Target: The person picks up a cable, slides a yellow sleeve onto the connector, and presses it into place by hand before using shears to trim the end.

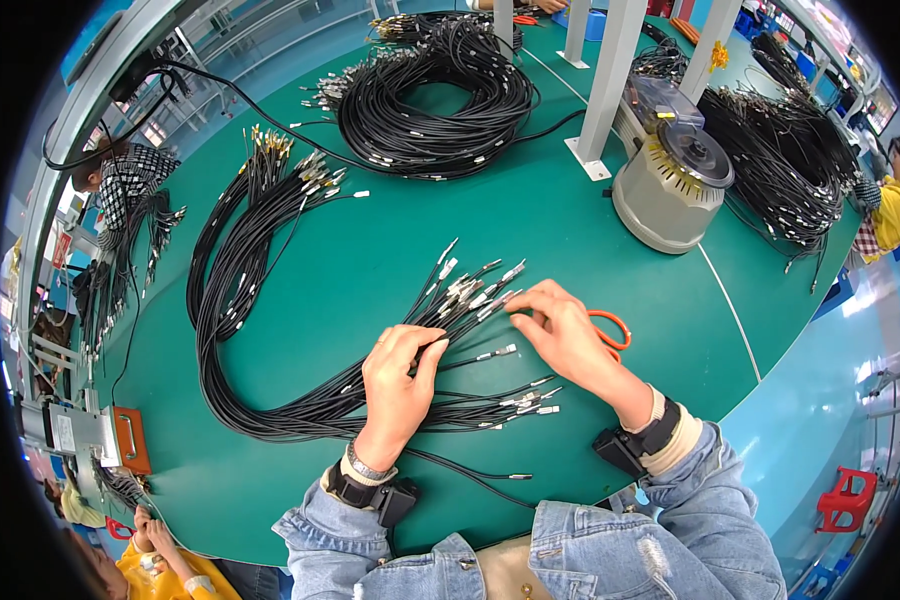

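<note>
A long bundle of thin black cables (270,420) curves across the green table, its ends carrying white tags and metal connectors. My left hand (400,380) is closed around cables near those ends, thumb and fingers pinched together. To its right, my right hand (570,345) pinches the tagged end of one cable between thumb and fingertips. Several tagged ends (465,292) fan out between and beyond my hands. A lower group of cable ends (520,400) lies on the table below my right hand. An orange looped handle (620,328) shows beside that hand, the rest hidden beneath it.
A large coil of black cables (370,110) lies at the far side, with another cable pile (770,170) at the far right. A grey round machine (667,205) stands beside a metal post (610,90). An orange box (130,440) sits at the left edge. Other people work around the table.
</note>
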Demonstrator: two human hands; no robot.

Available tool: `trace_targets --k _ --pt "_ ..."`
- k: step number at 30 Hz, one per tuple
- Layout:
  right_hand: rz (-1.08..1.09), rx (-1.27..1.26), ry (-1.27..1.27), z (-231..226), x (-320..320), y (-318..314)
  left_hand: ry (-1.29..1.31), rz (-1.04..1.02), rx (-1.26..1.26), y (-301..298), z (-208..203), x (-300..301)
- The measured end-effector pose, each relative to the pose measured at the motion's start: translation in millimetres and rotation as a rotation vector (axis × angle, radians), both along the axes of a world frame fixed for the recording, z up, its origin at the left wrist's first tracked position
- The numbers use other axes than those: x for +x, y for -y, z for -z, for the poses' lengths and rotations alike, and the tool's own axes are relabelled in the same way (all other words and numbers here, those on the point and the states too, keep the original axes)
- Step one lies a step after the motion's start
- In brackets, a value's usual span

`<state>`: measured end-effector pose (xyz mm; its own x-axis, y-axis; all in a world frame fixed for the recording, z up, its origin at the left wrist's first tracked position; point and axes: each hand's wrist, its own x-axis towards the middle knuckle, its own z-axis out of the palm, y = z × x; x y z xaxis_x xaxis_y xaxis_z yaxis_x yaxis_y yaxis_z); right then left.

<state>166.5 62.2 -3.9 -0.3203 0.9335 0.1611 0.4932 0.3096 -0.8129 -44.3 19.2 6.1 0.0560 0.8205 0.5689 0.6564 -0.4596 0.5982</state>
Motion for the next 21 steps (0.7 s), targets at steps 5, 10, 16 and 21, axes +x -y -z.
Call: trace_targets --k 5,10,16,21 --pt "-0.067 -0.426 -0.703 -15 7 12 -0.043 0.015 -0.116 12 -3 2" --pt "-0.18 -0.485 -0.638 -15 10 18 -0.054 0.092 -0.247 22 -6 10" --pt "-0.272 -0.546 -0.609 -10 8 23 0.173 0.172 -0.341 21 -11 42" --pt "-0.232 -0.537 -0.621 -19 6 25 0.309 0.155 -0.457 18 -6 49"
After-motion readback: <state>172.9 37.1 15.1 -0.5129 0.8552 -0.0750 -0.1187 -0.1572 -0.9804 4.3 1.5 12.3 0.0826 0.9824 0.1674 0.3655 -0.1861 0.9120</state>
